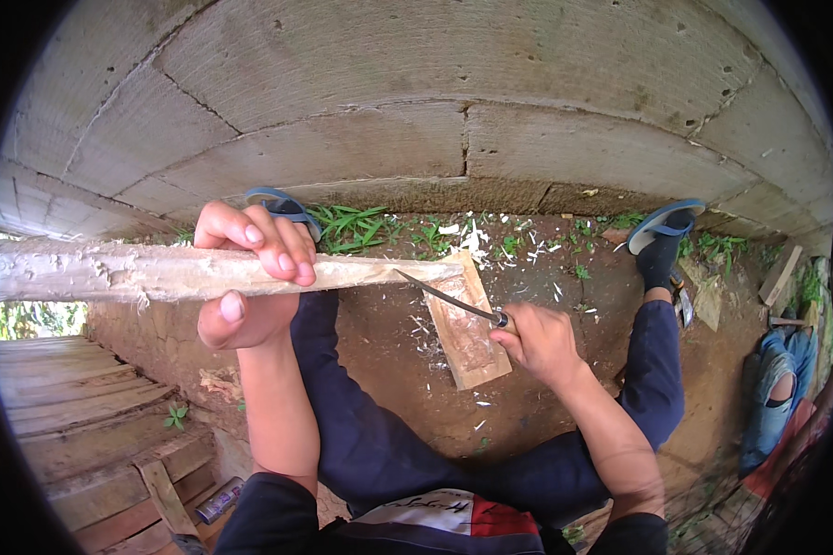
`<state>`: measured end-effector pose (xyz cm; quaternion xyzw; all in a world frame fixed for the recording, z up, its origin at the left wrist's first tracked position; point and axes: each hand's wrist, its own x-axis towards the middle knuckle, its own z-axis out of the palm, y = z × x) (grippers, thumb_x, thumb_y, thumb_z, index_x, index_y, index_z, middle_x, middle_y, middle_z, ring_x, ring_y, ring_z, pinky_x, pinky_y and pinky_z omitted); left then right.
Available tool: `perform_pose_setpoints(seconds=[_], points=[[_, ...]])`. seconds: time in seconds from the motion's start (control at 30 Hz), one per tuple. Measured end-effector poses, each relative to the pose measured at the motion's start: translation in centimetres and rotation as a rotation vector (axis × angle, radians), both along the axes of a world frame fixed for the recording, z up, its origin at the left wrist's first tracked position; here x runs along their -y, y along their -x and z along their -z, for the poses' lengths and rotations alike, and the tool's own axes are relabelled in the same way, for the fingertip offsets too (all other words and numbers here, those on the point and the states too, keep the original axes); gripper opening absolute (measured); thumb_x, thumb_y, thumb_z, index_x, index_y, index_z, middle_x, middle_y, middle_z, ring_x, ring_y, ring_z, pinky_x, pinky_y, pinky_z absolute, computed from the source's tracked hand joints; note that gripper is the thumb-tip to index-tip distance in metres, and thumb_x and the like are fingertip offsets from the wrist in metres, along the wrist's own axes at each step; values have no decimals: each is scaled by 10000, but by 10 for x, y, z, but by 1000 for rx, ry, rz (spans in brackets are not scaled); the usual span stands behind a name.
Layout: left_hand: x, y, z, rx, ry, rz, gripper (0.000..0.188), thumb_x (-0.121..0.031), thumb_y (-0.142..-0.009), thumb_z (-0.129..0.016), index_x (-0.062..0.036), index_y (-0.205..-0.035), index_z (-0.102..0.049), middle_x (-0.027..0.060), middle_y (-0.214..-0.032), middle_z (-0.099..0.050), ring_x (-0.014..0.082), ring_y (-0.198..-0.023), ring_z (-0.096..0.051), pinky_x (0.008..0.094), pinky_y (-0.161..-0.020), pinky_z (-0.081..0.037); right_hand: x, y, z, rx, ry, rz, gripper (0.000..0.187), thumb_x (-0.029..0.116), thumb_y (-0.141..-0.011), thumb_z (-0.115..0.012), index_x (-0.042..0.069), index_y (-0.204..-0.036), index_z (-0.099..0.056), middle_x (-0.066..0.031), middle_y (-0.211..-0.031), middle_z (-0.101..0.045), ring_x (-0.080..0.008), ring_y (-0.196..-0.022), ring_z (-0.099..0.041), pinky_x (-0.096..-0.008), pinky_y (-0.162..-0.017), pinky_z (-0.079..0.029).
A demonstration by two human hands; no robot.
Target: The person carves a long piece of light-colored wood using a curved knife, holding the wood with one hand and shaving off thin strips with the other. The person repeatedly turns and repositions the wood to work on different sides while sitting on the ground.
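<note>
A long pale wooden pole (111, 270) with rough, peeled patches comes in from the left edge and narrows to a cut end in the middle. My left hand (273, 242) is wrapped round it, fingers over the top and thumb on the near side. In my right hand (544, 342) is a knife (455, 302) with a dark, slightly curved blade, gripped by its handle. The blade's tip meets the pole's tapered part, or lies just in front of it; I cannot tell which. Below the cut end, a rectangular wooden board (477, 356) lies on the ground, partly covered by pole and blade.
White shavings (528, 248) and grass tufts are scattered over the dirt. A block wall (361, 139) runs along the far side. Wooden planks (74, 384) and a can (220, 499) are at the left. Another person's jeans-clad leg (770, 388) shows at the right.
</note>
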<state>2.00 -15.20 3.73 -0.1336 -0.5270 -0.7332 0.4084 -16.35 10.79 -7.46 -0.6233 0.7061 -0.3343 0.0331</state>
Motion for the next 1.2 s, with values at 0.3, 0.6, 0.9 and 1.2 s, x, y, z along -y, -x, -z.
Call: perform_pose_setpoints(seconds=[0.3,0.6,0.9,1.2], points=[[-7,2,-1,4,-9,-16,430,-233,-769,-668,7,-1058,-459,130,-867,-595,240,-768,-611,343,-732,-471,-9,-44,-20,1039,-269,119,304,353,-981,-498,49,-975,-501,-89,-634,-521,-188,-446,-528,-336,-426,-455],[-13,13,-6,2,7,-42,418,-235,-749,-681,-5,-1020,-461,118,-822,-596,231,-709,-608,345,-692,-463,-17,-27,-77,2160,-558,138,321,377,-1025,-374,75,-966,-466,33,-574,-351,-66,-395,-359,-223,-349,-336],[-22,23,-5,-3,-48,-121,411,-251,-749,-687,-13,-998,-460,113,-793,-584,213,-668,-583,322,-640,-462,-30,-2,-102,1585,-207,54,261,310,-1009,-438,60,-1055,-497,-26,-617,-493,-148,-439,-482,-293,-434,-444],[-22,20,-1,37,-116,-393,324,-270,-828,-645,-66,-1015,-478,70,-826,-558,178,-732,-551,294,-690,-464,-32,11,-212,156,169,73,274,115,-859,-571,100,-1133,-568,-98,-875,-652,-271,-716,-671,-394,-607,-553]])
